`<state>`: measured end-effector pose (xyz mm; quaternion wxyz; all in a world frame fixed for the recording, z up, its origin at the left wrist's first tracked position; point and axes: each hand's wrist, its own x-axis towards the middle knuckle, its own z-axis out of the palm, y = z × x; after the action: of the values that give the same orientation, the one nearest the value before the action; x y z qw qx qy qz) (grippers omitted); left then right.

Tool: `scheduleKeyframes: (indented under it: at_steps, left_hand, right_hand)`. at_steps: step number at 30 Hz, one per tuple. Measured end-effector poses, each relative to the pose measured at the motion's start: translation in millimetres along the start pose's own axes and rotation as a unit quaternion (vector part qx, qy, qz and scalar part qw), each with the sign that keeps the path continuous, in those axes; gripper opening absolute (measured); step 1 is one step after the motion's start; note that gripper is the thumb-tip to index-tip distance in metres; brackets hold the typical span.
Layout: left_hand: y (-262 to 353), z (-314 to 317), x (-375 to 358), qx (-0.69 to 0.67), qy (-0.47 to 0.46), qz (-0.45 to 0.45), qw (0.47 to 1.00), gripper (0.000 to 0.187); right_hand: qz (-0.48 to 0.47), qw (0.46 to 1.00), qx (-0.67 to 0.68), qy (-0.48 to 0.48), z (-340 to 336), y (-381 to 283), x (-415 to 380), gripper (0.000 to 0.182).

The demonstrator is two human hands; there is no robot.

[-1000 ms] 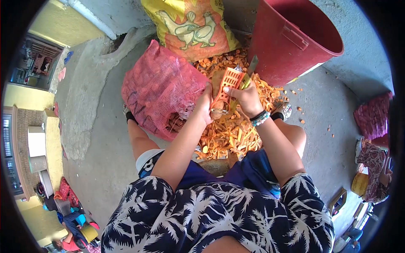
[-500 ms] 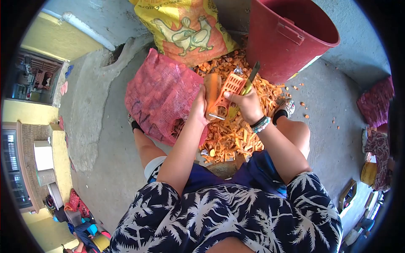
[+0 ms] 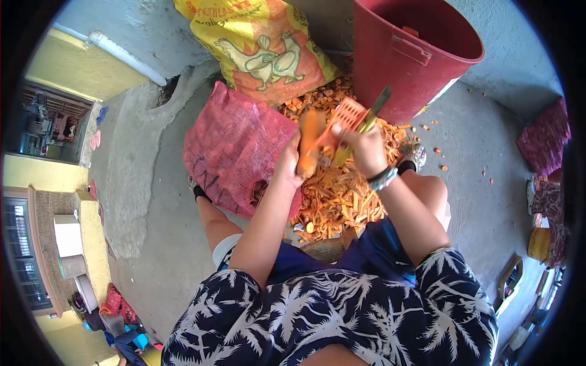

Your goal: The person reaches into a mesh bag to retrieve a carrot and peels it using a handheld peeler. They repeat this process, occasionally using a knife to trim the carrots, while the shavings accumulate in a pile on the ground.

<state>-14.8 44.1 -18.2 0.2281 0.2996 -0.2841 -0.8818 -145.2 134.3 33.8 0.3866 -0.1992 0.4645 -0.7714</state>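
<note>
Yellow sack at far side, chicken picture, partial print, "oilGrower" readable. Left hand's fingers wrapped round carrot, above peelings. Right hand's fingers gripping orange peeler and knife.

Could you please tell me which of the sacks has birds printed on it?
The yellow-and-orange sack by the wall, left of the red bin; the pink mesh sack and the purple sack show no birds.
</note>
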Motion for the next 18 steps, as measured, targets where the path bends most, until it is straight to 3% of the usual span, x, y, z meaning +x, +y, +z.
scheduleKeyframes:
  at_steps: [4, 6, 8, 12, 14, 16, 18]
  left_hand:
    - [-2.4, 13.2, -1.8, -0.014, 0.008, 0.007, 1.0, 0.043]
    - [-8.5, 11.0, 1.6, 0.01, -0.033, 0.033, 0.999, 0.043]
    - [-9.0, -1.5, 0.7, 0.035, -0.088, -0.002, 0.996, 0.044]
    - [-11.7, 0.7, -13.5, 0.061, -0.114, -0.01, 0.992, 0.051]
    - [-8.3, 13.6, -22.4, -0.005, -0.104, 0.0, 0.995, 0.053]
    - [-9.0, 3.4, -11.9, -0.047, -0.131, 0.008, 0.99, 0.057]
    - [-8.6, -7.9, 1.9, -0.067, -0.044, 0.012, 0.997, 0.053]
  right_hand:
    - [0.026, 0.997, -0.025, -0.065, -5.7, 13.9, -8.0, 0.039]
    - [0.023, 0.996, -0.023, -0.083, -9.5, 11.4, 4.6, 0.036]
    - [-0.009, 0.996, -0.089, -0.019, -17.5, 3.3, 27.4, 0.029]
    - [-0.113, 0.979, -0.04, 0.162, -58.7, -6.6, 82.4, 0.022]
    - [-0.112, 0.983, 0.005, 0.146, -62.7, -1.7, 80.1, 0.022]
    - [-0.044, 0.998, -0.037, 0.022, -33.2, -9.9, 42.4, 0.026]
    - [-0.011, 1.0, 0.016, -0.012, -1.6, -13.7, 4.6, 0.034]
